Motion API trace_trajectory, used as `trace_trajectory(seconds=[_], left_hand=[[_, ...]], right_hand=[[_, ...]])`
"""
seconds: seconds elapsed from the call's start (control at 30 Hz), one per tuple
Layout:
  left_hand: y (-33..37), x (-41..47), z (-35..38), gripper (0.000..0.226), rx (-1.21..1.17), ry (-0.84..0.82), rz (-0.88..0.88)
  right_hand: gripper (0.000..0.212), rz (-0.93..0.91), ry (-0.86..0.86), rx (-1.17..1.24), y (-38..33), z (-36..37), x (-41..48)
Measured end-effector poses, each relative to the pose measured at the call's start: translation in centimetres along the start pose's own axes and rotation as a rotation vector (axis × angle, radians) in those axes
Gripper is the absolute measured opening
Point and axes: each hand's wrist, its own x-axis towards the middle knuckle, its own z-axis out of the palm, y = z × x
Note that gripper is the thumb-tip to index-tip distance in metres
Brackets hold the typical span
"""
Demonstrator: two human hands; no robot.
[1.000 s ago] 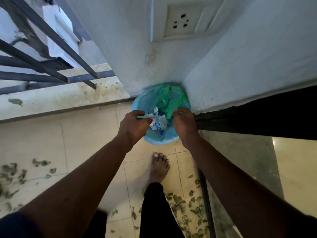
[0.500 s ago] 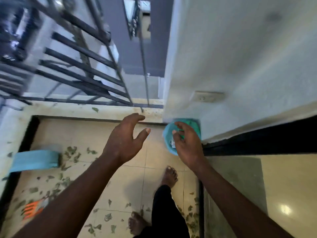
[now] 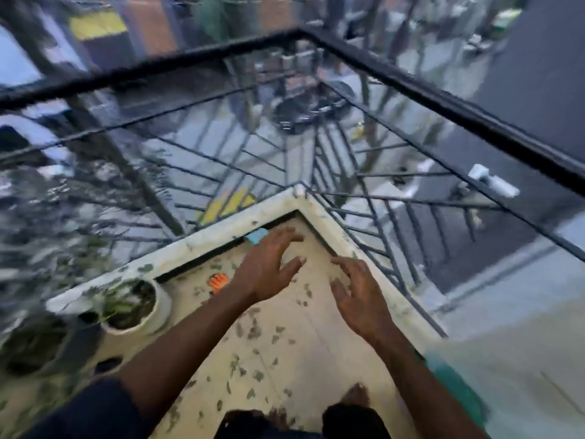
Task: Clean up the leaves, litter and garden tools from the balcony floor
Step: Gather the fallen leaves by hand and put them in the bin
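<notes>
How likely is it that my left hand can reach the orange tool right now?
Probably yes: the left hand is open and empty, near the orange tool in view, with only leaves around it. You would likely need to bend down.

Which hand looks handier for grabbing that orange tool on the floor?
Probably the left hand: it hovers open right beside the orange tool in this view. The right hand, also open, is farther off.
</notes>
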Motion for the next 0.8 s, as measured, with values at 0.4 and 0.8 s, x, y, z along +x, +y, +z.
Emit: trace_trajectory(seconds=[0.4, 0.8], left_hand=[[-5.1, -14.2, -2.5, 0.05, -0.041, 0.423, -0.707], [1.7, -24.3, 7.5, 0.058, -0.167, 0.819, -1.306]], right_hand=[[0.039, -0.505, -0.673, -0.11, -7.0, 9.9, 7.0], [0.062, -0.762, -1.173, -0.224, -10.3, 15.8, 4.8]])
